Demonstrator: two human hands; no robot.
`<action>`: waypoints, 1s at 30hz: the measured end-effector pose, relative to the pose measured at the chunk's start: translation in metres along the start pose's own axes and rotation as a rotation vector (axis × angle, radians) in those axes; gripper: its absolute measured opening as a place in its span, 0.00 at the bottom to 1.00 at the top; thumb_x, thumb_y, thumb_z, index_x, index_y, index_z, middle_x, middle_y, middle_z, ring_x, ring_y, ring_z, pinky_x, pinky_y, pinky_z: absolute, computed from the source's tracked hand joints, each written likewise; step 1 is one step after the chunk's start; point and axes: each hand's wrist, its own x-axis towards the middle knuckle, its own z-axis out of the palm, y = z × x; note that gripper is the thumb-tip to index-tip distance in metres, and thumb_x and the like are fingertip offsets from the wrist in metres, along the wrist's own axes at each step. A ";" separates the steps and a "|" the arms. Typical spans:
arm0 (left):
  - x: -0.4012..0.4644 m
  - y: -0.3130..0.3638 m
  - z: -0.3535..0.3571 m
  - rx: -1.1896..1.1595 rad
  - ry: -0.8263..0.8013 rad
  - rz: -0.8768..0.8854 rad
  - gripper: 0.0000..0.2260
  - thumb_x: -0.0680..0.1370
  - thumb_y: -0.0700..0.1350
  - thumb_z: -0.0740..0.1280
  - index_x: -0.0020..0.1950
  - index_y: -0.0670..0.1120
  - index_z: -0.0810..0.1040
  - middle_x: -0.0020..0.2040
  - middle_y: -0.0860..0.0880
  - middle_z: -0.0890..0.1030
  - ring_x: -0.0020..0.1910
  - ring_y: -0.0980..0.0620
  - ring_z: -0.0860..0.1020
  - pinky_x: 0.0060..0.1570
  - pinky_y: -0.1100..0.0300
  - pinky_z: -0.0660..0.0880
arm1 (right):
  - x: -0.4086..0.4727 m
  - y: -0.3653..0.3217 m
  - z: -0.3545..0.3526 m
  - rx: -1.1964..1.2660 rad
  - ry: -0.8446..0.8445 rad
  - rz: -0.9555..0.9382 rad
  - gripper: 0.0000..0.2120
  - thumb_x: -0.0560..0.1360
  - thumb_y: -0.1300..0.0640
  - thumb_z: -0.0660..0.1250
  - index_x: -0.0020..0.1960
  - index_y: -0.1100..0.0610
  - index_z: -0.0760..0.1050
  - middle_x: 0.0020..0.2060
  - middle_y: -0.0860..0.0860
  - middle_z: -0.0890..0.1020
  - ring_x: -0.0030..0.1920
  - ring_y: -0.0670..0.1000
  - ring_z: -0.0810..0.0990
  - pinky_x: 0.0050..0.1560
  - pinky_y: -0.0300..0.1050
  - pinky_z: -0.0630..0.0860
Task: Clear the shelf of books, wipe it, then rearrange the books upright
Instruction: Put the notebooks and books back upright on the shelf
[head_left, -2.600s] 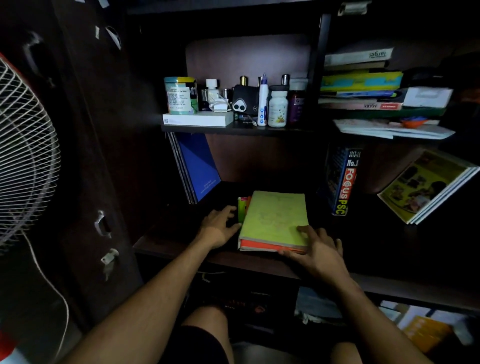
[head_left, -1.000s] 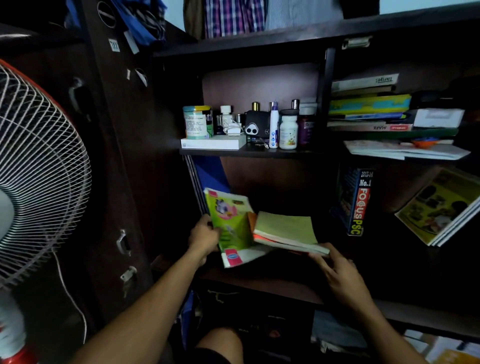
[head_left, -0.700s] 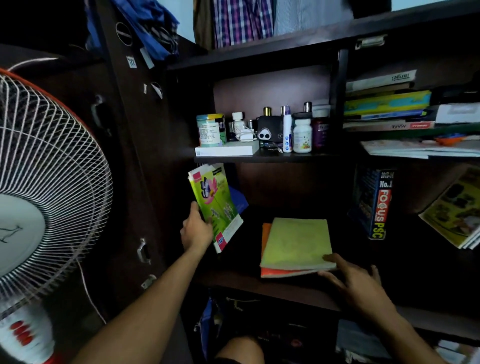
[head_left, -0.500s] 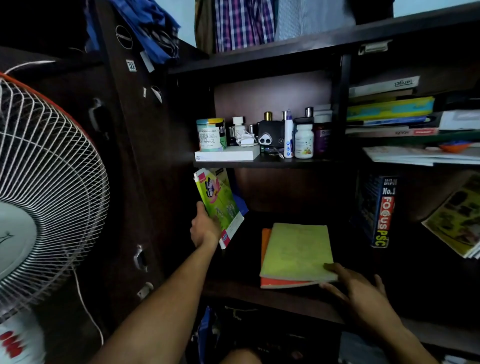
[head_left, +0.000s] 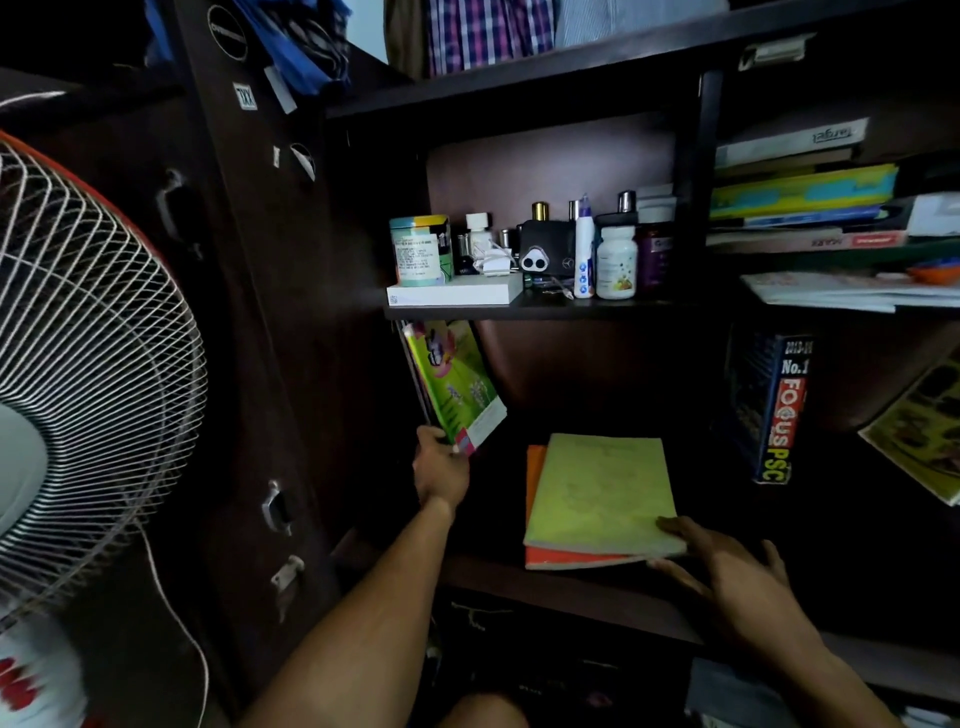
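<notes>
A white pedestal fan (head_left: 78, 374) fills the far left, beside the dark cabinet side. In the shelf's left corner, the left hand (head_left: 440, 470) grips the bottom corner of a green picture book (head_left: 454, 384), holding it tilted nearly upright against other thin books at the side wall, just under the upper shelf board. That upper board carries a flat white box (head_left: 454, 296) with a teal tin (head_left: 420, 250) on it, then a row of small bottles (head_left: 615, 260). Down on the lower shelf (head_left: 571, 587), a yellow-green book (head_left: 602, 491) lies flat on top of an orange book (head_left: 535, 467), both near the front edge. The right hand (head_left: 727, 577) rests at their near right corner, thumb on the yellow-green cover and fingers spread loosely below the edge; whether they curl under it is hard to make out. Further right a thick dark book (head_left: 769, 405) stands upright, and a yellow magazine (head_left: 919, 421) leans at the far edge.
</notes>
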 end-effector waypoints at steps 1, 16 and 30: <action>0.015 -0.015 0.009 -0.014 -0.049 0.031 0.20 0.72 0.40 0.72 0.56 0.55 0.67 0.51 0.45 0.82 0.50 0.44 0.82 0.53 0.50 0.79 | 0.000 0.000 0.000 0.000 -0.004 -0.001 0.29 0.76 0.29 0.52 0.75 0.36 0.59 0.74 0.40 0.68 0.76 0.44 0.63 0.76 0.62 0.49; -0.069 0.013 -0.011 0.576 -0.802 0.595 0.30 0.79 0.39 0.60 0.76 0.65 0.65 0.81 0.54 0.59 0.78 0.52 0.59 0.75 0.61 0.57 | -0.007 -0.007 -0.002 0.070 0.062 0.012 0.28 0.78 0.31 0.55 0.73 0.40 0.58 0.68 0.45 0.77 0.69 0.51 0.73 0.74 0.64 0.55; -0.109 0.008 -0.029 0.527 -0.767 0.847 0.30 0.77 0.66 0.65 0.77 0.60 0.66 0.77 0.61 0.66 0.76 0.60 0.61 0.75 0.56 0.62 | -0.009 -0.003 -0.005 0.144 0.172 -0.016 0.20 0.75 0.45 0.71 0.60 0.45 0.65 0.54 0.46 0.83 0.58 0.56 0.81 0.66 0.62 0.68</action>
